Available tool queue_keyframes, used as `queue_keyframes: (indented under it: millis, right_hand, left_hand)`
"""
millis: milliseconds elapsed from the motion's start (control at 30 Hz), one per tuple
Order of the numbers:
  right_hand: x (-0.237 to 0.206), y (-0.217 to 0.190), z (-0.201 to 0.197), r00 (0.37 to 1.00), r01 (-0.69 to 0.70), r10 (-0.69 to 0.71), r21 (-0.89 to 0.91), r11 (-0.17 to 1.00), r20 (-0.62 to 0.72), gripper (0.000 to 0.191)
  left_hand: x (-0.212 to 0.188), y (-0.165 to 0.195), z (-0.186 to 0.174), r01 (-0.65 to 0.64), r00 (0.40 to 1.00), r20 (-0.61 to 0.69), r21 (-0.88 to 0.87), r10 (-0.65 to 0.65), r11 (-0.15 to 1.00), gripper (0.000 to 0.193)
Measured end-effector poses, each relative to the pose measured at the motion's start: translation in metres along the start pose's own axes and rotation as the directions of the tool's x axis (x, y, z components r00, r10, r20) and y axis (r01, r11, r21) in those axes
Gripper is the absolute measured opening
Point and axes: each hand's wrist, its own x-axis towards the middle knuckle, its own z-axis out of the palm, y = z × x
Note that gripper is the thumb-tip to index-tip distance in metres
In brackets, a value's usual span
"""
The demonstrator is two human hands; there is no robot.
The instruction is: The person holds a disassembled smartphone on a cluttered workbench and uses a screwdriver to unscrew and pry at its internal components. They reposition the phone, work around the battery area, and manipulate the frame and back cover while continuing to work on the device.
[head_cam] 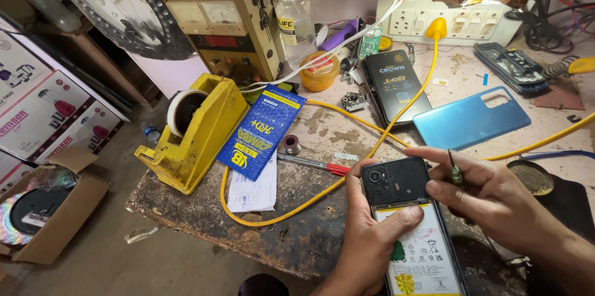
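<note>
Worn workbench [297, 234], cluttered | left hand [365, 240] grips opened phone [412, 228] at near edge, back cover off, battery exposed | right hand [496, 200] pinches small screwdriver [455, 172] beside camera module | judged: disassembly; tip needs careful seating.

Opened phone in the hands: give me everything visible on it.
The opened phone lies back up with its rear cover off, tilted slightly, over the worn bench edge. A black camera module plate spans its top, with one round lens at the left. Below sits a white battery with printed symbols and green and yellow marks. The left hand cradles it, thumb across the battery; the right hand, holding a small screwdriver, touches its upper right edge.
</note>
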Motion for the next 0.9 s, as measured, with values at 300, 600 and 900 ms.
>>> queue_keyframes:
  millis: [300,600,900]
  right_hand:
    - [0.009,0.020,0.008,0.980,-0.139,0.177,0.319,0.938,-0.095,0.032]
    - [0.010,0.039,0.004,0.991,-0.003,0.034,0.233,0.972,-0.128,0.038]
    - [0.003,0.014,0.003,0.987,-0.104,0.045,0.394,0.913,0.156,0.055]
  left_hand:
    - [0.000,-0.005,-0.004,0.030,0.997,0.065,0.048,-0.033,0.998,0.078]
    - [0.001,-0.005,-0.002,0.015,0.999,0.027,0.048,-0.017,0.999,0.079]
    - [0.000,-0.003,0.001,-0.028,0.999,0.020,0.030,0.027,0.999,0.078]
